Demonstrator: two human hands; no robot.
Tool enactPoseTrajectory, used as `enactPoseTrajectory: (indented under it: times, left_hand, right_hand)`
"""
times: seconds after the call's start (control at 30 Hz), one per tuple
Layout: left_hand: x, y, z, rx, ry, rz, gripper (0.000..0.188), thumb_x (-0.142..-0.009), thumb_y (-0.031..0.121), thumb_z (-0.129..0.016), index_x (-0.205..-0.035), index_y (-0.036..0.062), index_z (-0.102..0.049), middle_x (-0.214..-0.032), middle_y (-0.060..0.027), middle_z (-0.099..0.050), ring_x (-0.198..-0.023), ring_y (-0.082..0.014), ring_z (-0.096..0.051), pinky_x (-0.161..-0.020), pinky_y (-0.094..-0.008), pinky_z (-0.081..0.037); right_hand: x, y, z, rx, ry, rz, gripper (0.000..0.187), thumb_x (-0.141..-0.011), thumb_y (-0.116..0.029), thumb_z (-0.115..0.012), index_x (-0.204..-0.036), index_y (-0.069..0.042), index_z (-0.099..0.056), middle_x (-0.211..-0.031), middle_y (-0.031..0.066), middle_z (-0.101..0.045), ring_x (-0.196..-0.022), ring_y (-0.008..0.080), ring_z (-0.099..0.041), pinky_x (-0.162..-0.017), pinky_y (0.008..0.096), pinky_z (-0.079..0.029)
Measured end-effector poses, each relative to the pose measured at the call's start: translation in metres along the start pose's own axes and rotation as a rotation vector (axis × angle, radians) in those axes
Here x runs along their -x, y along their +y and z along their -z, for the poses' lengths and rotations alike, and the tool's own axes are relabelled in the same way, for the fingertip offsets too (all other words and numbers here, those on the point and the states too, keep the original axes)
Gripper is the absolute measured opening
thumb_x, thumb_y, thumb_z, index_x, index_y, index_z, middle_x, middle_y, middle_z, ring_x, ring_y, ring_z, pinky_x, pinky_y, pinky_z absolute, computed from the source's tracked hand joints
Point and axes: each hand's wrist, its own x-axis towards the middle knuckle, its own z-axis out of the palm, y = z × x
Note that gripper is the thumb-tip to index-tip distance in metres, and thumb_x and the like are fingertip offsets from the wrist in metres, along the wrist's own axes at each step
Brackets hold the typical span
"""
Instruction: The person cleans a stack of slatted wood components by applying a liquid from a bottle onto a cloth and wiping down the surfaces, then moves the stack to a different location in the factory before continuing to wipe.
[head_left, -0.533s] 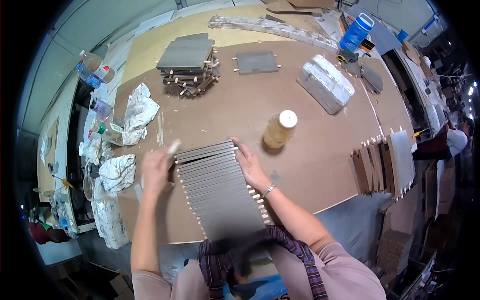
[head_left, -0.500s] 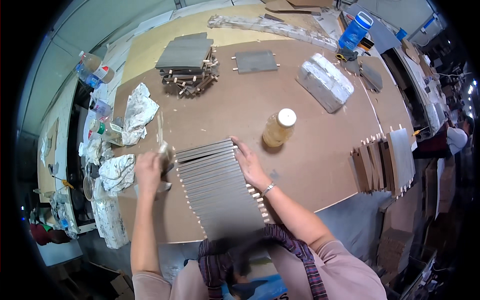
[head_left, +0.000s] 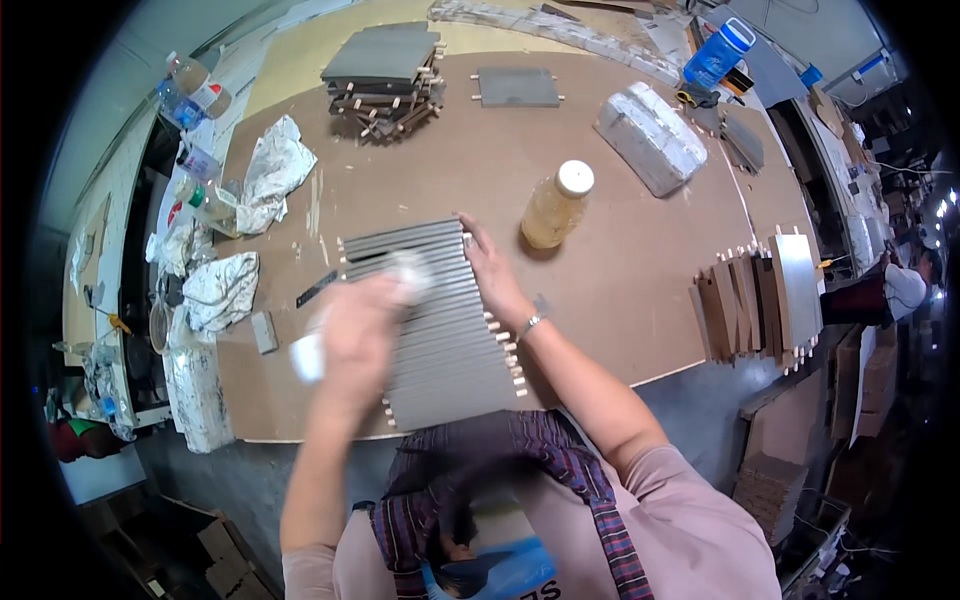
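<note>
A row of thin grey boards (head_left: pixel 450 350) stands packed on edge in front of me, with small wooden pegs sticking out along both sides. My left hand (head_left: pixel 362 325), blurred by motion, is closed on a white cloth (head_left: pixel 410 275) over the left part of the row. One end of the cloth hangs out beside the wrist. Along the right side, my right hand (head_left: pixel 497 283) steadies the boards, its fingers bent round the far right corner. A dark gap shows between boards near the far end.
Beyond the right hand stands a capped bottle of yellowish liquid (head_left: pixel 553 208). At the back are a pile of pegged boards (head_left: pixel 380 70), a single board (head_left: pixel 517 87) and a wrapped white block (head_left: pixel 652 138). More boards (head_left: pixel 765 305) stand right. Crumpled cloths (head_left: pixel 222 290) and a dark strip (head_left: pixel 316 288) lie left.
My left hand has swung right with the white cloth, from beside the boards to over them. The dark strip and a small pale block are now uncovered. My right hand keeps its place on the boards.
</note>
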Motion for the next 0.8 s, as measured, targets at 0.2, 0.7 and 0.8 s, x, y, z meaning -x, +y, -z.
enactPoseTrajectory:
  times: [0.2,0.7,0.8]
  left_hand:
    - [0.077,-0.039,0.022,0.051,-0.235,0.043,0.037,-0.069,-0.007,-0.058,-0.099,0.0098,-0.073,-0.110,-0.0069,-0.069,-0.093,-0.0284,-0.058,-0.086,-0.0382,-0.047]
    - [0.037,0.068,-0.041,0.053,-0.387,-0.124,0.044,-0.074,0.007,-0.064,-0.117,0.0128,-0.065,-0.127,0.0001,-0.061,-0.107,-0.0250,-0.056,-0.099,-0.0493,-0.037]
    - [0.037,0.067,-0.036,0.079,-0.505,-0.076,0.041,-0.079,0.007,-0.061,-0.119,0.0146,-0.064,-0.131,0.0008,-0.059,-0.125,-0.0261,-0.050,-0.108,-0.0548,-0.029]
  right_hand:
    - [0.008,-0.004,0.023,-0.149,-0.038,-0.069,0.057,-0.099,-0.027,-0.048,-0.147,-0.002,-0.030,-0.149,0.0165,-0.036,-0.139,0.0265,-0.032,-0.114,0.0347,-0.025]
    - [0.142,0.002,0.030,0.170,-0.399,-0.074,0.111,-0.061,-0.022,-0.086,-0.149,-0.002,-0.020,-0.151,0.0219,-0.028,-0.141,0.0347,-0.028,-0.116,0.0402,-0.025]
    - [0.146,0.007,0.030,0.197,-0.342,0.006,0.106,-0.063,-0.017,-0.084,-0.149,-0.002,-0.023,-0.150,0.0204,-0.032,-0.139,0.0343,-0.033,-0.116,0.0398,-0.027]
